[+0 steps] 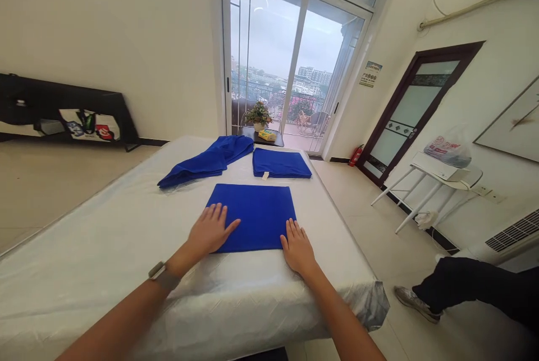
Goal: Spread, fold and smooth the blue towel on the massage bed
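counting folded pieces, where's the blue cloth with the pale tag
Near the middle of the head view, the tagged blue cloth lies on the covered surface, right of the crumpled blue cloth and just beyond the nearest folded cloth.

I see grey daylight through the sliding door (265, 58), pale ring glare on its upper-left glass. Table cover (138, 226) before it glossy, shadows soft. Right wall (497, 52) beside it leans, wide-angle distortion.

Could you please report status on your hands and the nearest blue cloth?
Left hand open on near blue cloth, left side; right hand open at its right edge. Cloth folded, flat. Crumpled cloth and another folded cloth beyond, apart from it.
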